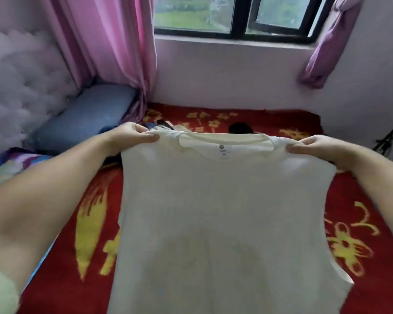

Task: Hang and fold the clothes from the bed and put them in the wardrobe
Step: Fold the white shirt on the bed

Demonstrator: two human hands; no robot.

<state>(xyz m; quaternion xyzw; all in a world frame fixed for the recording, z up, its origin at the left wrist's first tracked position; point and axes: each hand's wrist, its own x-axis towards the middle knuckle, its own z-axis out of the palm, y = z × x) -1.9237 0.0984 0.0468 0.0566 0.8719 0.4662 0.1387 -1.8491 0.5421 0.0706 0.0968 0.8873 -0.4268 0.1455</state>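
Both hands point(132, 134) point(313, 146) pinch T-shirt point(225, 211); hem cut off.

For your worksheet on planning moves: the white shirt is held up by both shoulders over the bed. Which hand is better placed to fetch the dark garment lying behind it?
Probably the right hand: the dark garment lies nearer it than the left hand. Both pinch the white shirt, so one must release first.

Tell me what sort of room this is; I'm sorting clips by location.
Most likely a bedroom: a tufted headboard with a blue pillow against it, a red patterned blanket spread below a pink curtain, and a white T-shirt held up over it.
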